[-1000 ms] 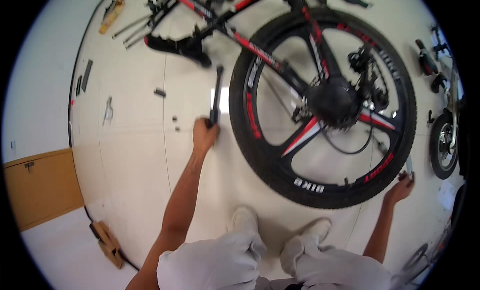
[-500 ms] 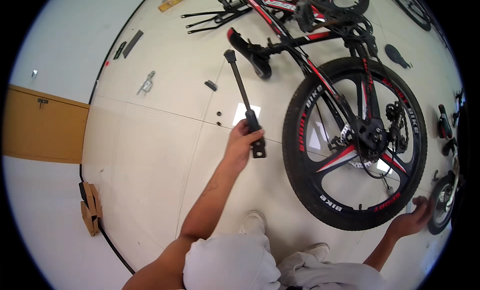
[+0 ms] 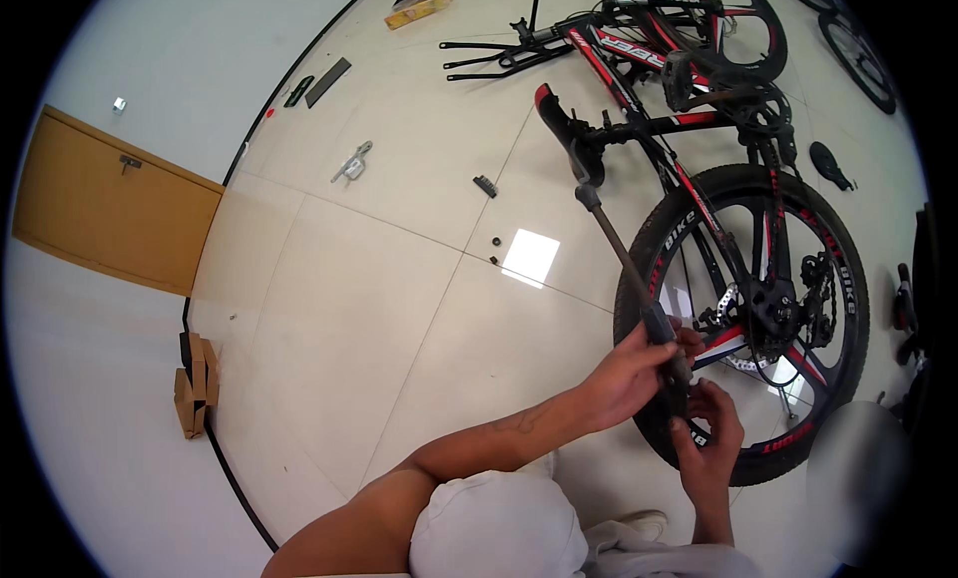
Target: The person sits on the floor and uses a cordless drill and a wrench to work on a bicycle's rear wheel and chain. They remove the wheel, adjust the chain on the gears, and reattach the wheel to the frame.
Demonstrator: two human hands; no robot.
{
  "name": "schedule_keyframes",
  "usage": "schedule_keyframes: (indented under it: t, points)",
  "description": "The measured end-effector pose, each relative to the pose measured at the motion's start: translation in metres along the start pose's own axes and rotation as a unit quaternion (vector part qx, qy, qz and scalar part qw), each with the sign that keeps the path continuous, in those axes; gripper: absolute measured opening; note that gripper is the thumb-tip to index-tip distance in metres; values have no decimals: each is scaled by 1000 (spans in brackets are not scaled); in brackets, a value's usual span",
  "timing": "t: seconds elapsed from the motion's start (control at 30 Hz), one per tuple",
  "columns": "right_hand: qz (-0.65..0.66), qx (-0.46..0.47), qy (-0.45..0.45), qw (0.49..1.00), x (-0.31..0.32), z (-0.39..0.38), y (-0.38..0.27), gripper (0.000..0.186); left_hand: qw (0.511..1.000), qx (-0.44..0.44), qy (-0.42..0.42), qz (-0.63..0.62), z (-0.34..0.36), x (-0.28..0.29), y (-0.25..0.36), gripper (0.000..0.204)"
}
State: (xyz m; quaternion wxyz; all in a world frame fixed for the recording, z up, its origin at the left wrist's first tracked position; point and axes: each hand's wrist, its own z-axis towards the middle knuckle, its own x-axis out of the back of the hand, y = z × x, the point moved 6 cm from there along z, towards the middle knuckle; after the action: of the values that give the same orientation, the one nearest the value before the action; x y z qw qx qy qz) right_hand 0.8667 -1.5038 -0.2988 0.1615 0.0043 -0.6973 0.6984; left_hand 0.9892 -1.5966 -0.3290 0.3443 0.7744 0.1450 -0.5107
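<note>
My left hand (image 3: pixel 627 381) is wrapped round the dark upper part of a bicycle kickstand (image 3: pixel 617 241), whose rubber foot points up and away toward the saddle (image 3: pixel 569 134). At the kickstand's near, bracket end, my right hand (image 3: pixel 711 443) is closed with thumb and fingers about it; exactly what its fingertips touch is partly hidden. Both hands are over the left side of a black bicycle wheel (image 3: pixel 758 475) with red and white lettering. That wheel belongs to a black and red bicycle (image 3: pixel 689 194) lying beyond my hands.
Two small dark parts (image 3: pixel 495 249) and a small black block (image 3: pixel 485 186) lie on the tiled floor. Farther left are a silver metal part (image 3: pixel 354 163) and a dark flat strip (image 3: pixel 329 82). Folded cardboard (image 3: pixel 197 386) leans by the wall, near a wooden door (image 3: pixel 115 199).
My left hand has carried the kickstand rightward over the wheel. My right hand has come in from the far right to the kickstand's bracket end. The view has shifted too.
</note>
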Motion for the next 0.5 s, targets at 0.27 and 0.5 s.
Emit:
schedule_keyframes:
  t: [0.27,0.5]
  points:
    - [-6,-57,31,998,22,-10,17,24,998,34,-9,59,0,-5,-21,37]
    - [39,-72,115,990,34,-11,24,22,983,32,29,178,-2,3,-25,41]
